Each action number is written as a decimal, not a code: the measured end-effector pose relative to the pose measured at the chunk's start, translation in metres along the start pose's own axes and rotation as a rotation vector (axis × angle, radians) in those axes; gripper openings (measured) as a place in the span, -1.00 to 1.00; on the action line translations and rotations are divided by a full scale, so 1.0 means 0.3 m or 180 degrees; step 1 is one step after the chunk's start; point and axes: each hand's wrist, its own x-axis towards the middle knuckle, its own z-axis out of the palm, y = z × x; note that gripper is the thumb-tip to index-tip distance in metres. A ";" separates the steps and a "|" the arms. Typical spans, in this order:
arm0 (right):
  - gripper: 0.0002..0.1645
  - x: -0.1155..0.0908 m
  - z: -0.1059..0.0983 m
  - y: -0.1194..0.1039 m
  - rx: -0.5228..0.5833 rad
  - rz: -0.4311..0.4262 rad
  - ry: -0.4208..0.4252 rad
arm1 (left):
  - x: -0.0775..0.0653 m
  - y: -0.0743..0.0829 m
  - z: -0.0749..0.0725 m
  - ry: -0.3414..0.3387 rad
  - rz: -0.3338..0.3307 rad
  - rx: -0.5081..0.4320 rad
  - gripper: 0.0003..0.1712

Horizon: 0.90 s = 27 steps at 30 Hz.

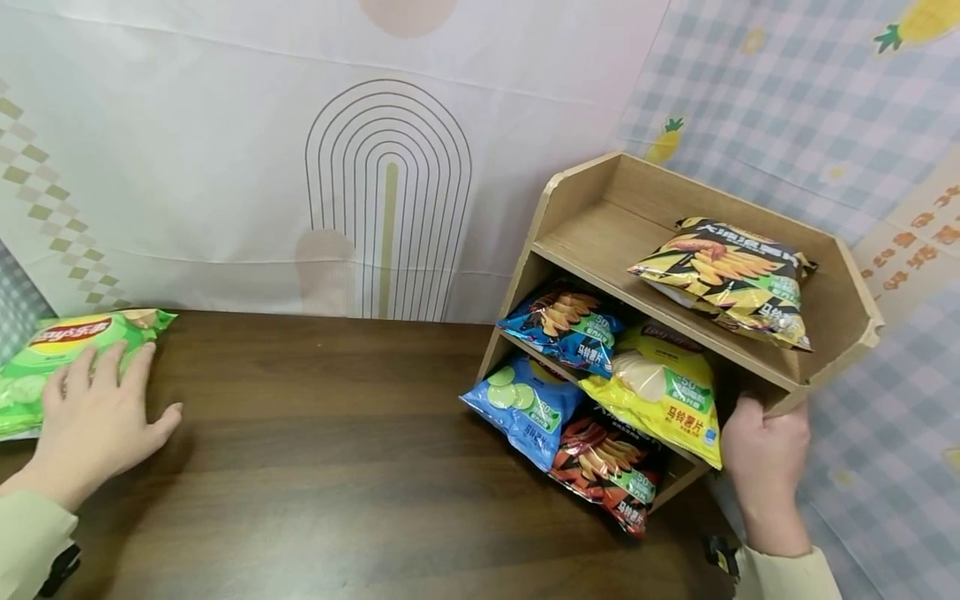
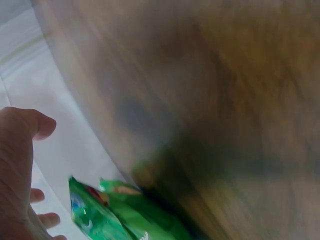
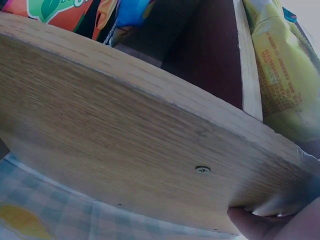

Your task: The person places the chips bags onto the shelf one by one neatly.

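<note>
My left hand (image 1: pixel 101 417), fingers spread, reaches over a green bag of potato chips (image 1: pixel 22 371) at the table's left; in the head view its fingertips overlap the bag. In the left wrist view the thumb stands well apart from the other fingers, and the green bag (image 2: pixel 125 215) lies beyond them. At the right, my right hand (image 1: pixel 768 467) grips the side panel of a small wooden shelf (image 1: pixel 585 225) below its top board. The right wrist view shows fingers (image 3: pixel 255 222) against the outside of that panel (image 3: pixel 125 130).
On the shelf's top lies a black-and-yellow chip bag (image 1: pixel 731 275). Below sit a dark blue bag (image 1: pixel 566 325), a yellow bag (image 1: pixel 667 387), a light blue bag (image 1: pixel 528 404) and a red bag (image 1: pixel 607 467). A checked cloth (image 1: pixel 885 467) hangs right of the shelf.
</note>
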 end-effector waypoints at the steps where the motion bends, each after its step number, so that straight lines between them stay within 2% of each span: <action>1: -0.50 -0.001 0.000 0.000 -0.0003 0.0006 0.0002 | 0.001 -0.010 -0.004 -0.0008 -0.0075 -0.0001 0.06; 5: -0.51 -0.004 0.002 -0.003 0.0010 0.0030 0.0004 | 0.002 -0.065 -0.005 0.0027 -0.0379 -0.0133 0.07; 9: -0.51 -0.006 0.003 -0.004 -0.0005 0.0010 0.0005 | 0.004 -0.120 0.004 0.0172 -0.0506 -0.0363 0.12; 12: -0.50 -0.005 0.003 -0.003 -0.0006 -0.0017 0.0010 | 0.008 -0.135 0.004 0.0149 -0.0649 -0.0517 0.19; 14: -0.51 -0.004 0.003 -0.002 -0.0004 -0.0022 0.0015 | 0.010 -0.138 0.002 0.0057 -0.0814 -0.0608 0.23; 19: -0.50 -0.001 0.003 -0.001 -0.0004 -0.0018 0.0023 | 0.013 -0.153 0.012 -0.0003 -0.1117 -0.0796 0.22; 22: -0.49 -0.001 0.004 -0.001 -0.0001 -0.0010 0.0025 | 0.010 -0.173 0.029 -0.0046 -0.1066 -0.0767 0.15; 27: -0.51 -0.002 0.001 0.002 0.0000 -0.0015 0.0036 | 0.008 -0.193 0.043 -0.0343 -0.0860 -0.0516 0.07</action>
